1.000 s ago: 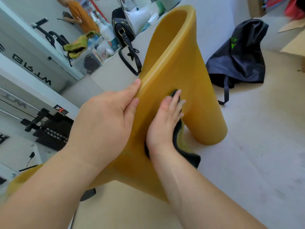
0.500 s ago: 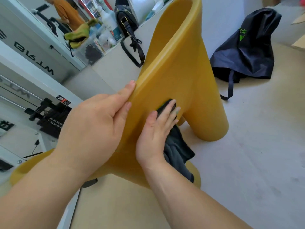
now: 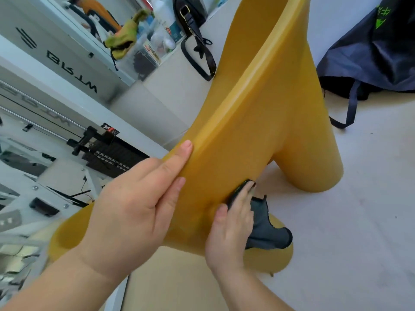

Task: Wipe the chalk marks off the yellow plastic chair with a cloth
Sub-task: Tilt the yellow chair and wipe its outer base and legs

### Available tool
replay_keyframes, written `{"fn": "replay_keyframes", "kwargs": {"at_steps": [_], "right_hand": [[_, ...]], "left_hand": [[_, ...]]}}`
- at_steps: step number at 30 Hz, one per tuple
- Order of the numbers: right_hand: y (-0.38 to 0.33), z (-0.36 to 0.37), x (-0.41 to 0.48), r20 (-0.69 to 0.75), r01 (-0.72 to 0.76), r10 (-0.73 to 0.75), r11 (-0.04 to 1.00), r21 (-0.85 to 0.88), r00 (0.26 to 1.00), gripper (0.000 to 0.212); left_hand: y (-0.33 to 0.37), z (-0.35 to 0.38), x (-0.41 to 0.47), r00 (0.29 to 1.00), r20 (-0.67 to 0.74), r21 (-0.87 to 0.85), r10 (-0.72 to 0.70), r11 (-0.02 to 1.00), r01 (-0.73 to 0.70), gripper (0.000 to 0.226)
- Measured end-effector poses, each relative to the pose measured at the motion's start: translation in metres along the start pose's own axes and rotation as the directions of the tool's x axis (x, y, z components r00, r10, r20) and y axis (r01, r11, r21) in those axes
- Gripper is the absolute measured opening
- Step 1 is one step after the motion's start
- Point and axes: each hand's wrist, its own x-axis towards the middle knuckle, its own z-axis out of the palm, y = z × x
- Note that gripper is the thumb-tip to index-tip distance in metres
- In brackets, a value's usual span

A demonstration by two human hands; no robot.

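The left hand (image 3: 134, 207) grasped the yellow chair's (image 3: 258, 122) rim while the right hand (image 3: 231, 223) pressed a dark cloth (image 3: 265, 232) flat against its side.

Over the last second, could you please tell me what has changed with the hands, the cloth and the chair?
The right hand has slid the dark cloth down the side of the yellow chair, towards its lower edge, and more cloth now hangs loose below the fingers. The left hand still grips the chair's rim in the same spot, and the chair stays tipped. No chalk marks are visible.
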Motion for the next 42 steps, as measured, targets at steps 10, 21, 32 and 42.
{"fn": "replay_keyframes", "kwargs": {"at_steps": [10, 21, 32, 42], "right_hand": [[0.039, 0.041, -0.061, -0.016, 0.432, -0.447, 0.874, -0.222, 0.895, 0.078], [0.083, 0.057, -0.089, 0.083, 0.523, -0.559, 0.701, -0.485, 0.825, 0.086], [0.111, 0.06, -0.088, 0.136, 0.52, -0.568, 0.598, -0.61, 0.812, 0.08], [0.003, 0.055, -0.062, -0.018, 0.564, -0.61, 0.743, -0.36, 0.792, 0.089]], "left_hand": [[-0.014, -0.001, -0.021, 0.994, -0.089, -0.149, -0.057, 0.988, 0.044, 0.038], [-0.092, 0.021, -0.146, 0.906, -0.424, -0.101, 0.014, 0.993, -0.062, 0.035], [-0.093, 0.012, -0.152, 0.92, -0.354, -0.296, -0.168, 0.953, 0.06, 0.036], [-0.097, 0.0, -0.15, 0.957, -0.263, -0.237, -0.127, 0.969, 0.064, 0.038]]}}
